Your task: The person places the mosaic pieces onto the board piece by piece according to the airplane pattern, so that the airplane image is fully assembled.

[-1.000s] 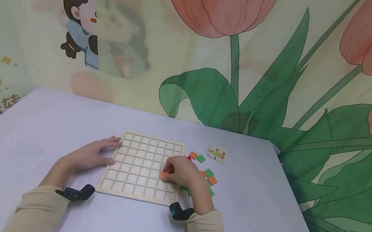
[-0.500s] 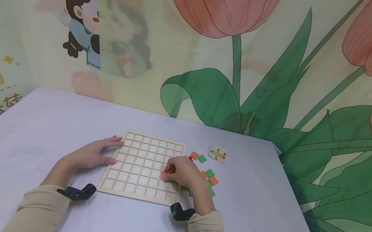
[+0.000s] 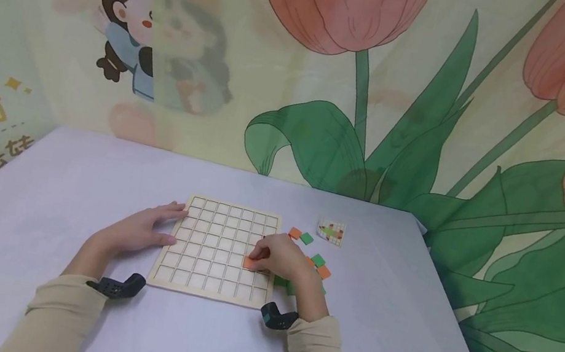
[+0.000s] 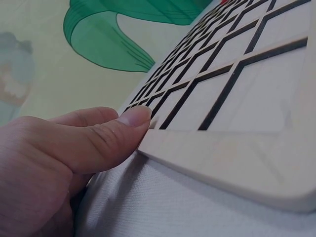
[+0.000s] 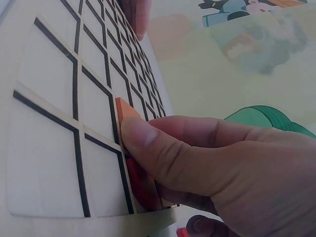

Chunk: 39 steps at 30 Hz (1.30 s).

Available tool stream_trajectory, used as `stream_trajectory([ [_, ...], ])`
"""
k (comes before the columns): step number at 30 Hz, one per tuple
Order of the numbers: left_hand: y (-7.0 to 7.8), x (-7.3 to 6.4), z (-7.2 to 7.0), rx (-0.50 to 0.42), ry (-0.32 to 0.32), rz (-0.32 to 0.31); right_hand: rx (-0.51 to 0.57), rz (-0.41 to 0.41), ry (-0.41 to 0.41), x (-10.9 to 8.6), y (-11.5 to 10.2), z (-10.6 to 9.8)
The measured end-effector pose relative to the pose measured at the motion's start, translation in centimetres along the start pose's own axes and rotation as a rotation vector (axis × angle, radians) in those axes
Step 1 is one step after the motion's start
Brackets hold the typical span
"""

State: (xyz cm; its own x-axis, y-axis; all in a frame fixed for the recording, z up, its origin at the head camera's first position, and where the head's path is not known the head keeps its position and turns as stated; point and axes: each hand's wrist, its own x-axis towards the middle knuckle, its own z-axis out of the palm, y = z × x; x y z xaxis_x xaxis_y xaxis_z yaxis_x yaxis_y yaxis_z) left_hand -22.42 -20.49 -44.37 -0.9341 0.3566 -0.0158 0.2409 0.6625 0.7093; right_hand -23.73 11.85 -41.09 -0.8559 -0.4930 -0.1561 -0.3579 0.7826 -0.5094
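Note:
A pale wooden grid board [image 3: 206, 295] with square cells lies on the table. My right hand [image 3: 282, 257] is over its right side and pinches an orange square tile [image 5: 127, 109] between thumb and fingers, with the tile at a cell of the grid. Below that thumb, in the right wrist view, a red piece [image 5: 141, 186] sits in a cell near the board's edge, partly hidden by the hand. My left hand [image 3: 139, 230] rests at the board's left edge; in the left wrist view its thumb [image 4: 133, 118] touches the frame.
Loose orange tiles [image 3: 324, 271] and green tiles [image 3: 317, 260] lie right of the board, some hidden behind the right forearm. A small card [image 3: 330, 232] printed with a coloured grid pattern lies farther back. White cloth [image 3: 199, 336] covers the table, with a printed curtain behind.
Hands and board stay nearly in place; the right hand still pinches the orange tile at the same cell. The head view has shifted slightly.

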Motion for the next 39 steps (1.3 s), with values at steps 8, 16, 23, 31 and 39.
stream_trajectory([
  [8, 0.0, 0.2, -0.2, -0.008, -0.009, 0.005, 0.001, -0.021, -0.008, 0.1, 0.5, -0.2],
  [16, 0.2, 0.2, -0.4, -0.021, -0.011, -0.018, -0.023, -0.024, 0.004, 0.2, 0.2, -0.2],
  [23, 0.3, 0.1, -0.2, -0.029, -0.015, -0.031, -0.073, 0.003, 0.001, -0.2, -0.4, -0.3],
  [31, 0.1, 0.0, -0.3, -0.038, -0.005, -0.026, 0.012, -0.001, 0.032, 0.1, -0.2, -0.7],
  [39, 0.0, 0.0, 0.1, -0.045, -0.003, 0.014, 0.037, 0.174, 0.403, 0.1, 3.8, -1.5],
])
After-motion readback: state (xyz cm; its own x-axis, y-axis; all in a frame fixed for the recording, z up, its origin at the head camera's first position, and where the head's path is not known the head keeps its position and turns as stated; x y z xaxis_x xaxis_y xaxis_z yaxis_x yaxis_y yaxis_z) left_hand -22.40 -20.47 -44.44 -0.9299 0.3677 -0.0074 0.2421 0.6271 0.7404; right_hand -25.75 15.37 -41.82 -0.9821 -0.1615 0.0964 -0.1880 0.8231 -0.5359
